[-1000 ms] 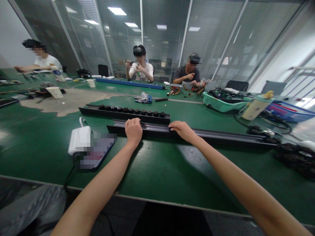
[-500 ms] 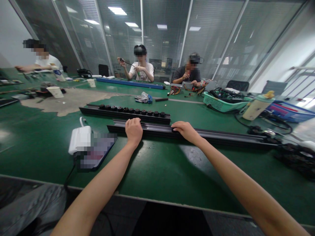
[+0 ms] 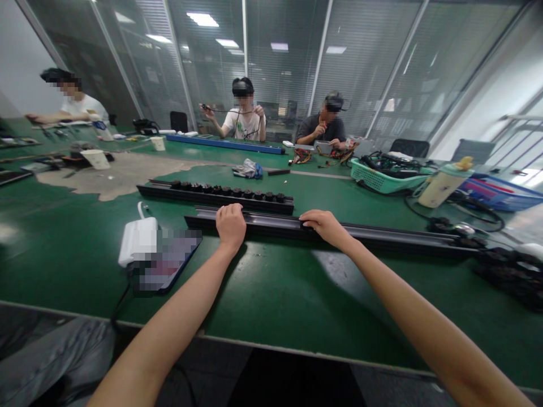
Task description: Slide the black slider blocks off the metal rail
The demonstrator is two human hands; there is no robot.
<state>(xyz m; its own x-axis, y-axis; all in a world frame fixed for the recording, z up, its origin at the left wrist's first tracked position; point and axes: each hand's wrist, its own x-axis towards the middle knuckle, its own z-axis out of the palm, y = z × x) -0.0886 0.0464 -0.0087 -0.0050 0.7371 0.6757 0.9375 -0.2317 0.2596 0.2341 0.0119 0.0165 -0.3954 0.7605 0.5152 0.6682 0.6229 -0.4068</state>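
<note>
**Black channel (image 3: 275, 223) lies crosswise on green table (image 3: 271, 294)**

Its long axis runs left to right, open side upward, right end nearer my camera. My left hand (image 3: 230, 226) curls over it, grip hidden; my right hand (image 3: 324, 225) pinches a small black part (image 3: 306, 225).

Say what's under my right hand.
Under the right hand: a small black piece and the long black rail. The stretch of rail directly beneath the hand is covered.

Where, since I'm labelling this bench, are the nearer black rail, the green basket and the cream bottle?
Nearer black rail (image 3: 274, 228): head view, on its front side.
Green basket (image 3: 383, 181): head view, on its front wall.
Cream bottle (image 3: 441, 187): head view, on its body.
</note>
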